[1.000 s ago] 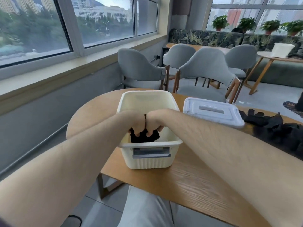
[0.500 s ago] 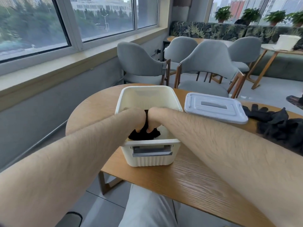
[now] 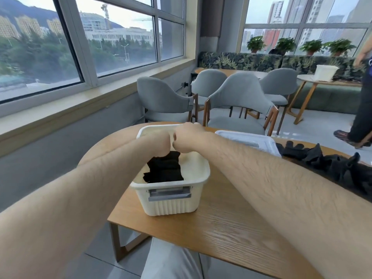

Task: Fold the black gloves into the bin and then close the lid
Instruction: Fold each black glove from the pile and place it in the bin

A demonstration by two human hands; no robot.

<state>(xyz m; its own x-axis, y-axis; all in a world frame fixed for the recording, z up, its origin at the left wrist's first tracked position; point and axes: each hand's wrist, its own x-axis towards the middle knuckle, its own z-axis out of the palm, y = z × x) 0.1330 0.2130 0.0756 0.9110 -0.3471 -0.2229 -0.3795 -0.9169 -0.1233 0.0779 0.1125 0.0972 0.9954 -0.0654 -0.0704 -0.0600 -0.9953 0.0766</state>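
Windows (image 3: 124, 43) ran along the left wall and the far wall. The wooden worktop (image 3: 221, 228) had a rounded far end. 3 grey chairs (image 3: 241, 97) stood beyond it. A second person (image 3: 362, 101) stood at the right edge of view, next to a far table carrying another white bin (image 3: 325, 72).

A loose pile of black gloves (image 3: 326, 164) lay on the right side of the worktop, just behind the right forearm. Its near end was touching or almost touching the lid.

The cream bin (image 3: 171, 206) sat upright near the worktop's front-left edge. It had ribbed walls and a grey handle on the near face, and it was open on top. The white lid (image 3: 247, 137) lay flat on the worktop just right of the bin's far corner, grey handle up.

The folded black gloves (image 3: 164, 170) were inside the bin in a compact stack against the left-centre of the floor.

Both forearms reached in over the bin. The left hand (image 3: 159, 142) and right hand (image 3: 187, 137) were curled into fists, knuckles side by side and touching, above the bin's far half. The stack's top edge came right up under them. The fingers were hidden, so I couldn't tell if they pinched the fabric or were closed on nothing.
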